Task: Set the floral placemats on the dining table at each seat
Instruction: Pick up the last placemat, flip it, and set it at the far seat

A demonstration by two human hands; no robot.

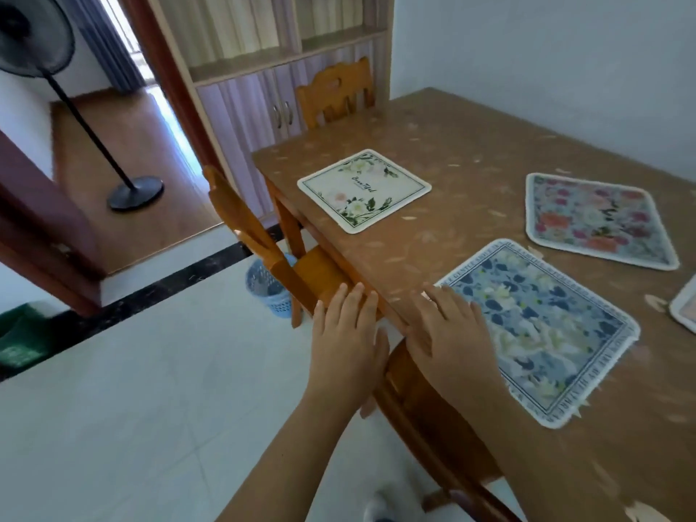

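Three floral placemats lie flat on the brown dining table [470,152]: a blue one [542,325] nearest me, a cream one with green leaves [363,190] at the far left corner, and a pink-and-red one [599,220] on the right. A fourth mat's corner [685,308] shows at the right edge. My right hand [448,333] lies flat with straight fingers on the blue mat's near-left corner at the table's edge. My left hand [348,333] hovers open just off the table edge, above a chair, holding nothing.
A wooden chair [263,250] is tucked in at the table's left side and another [335,92] at the far end. A blue wastebasket [263,288] stands under the table. A standing fan [86,122] and a cabinet [256,107] are at the back left.
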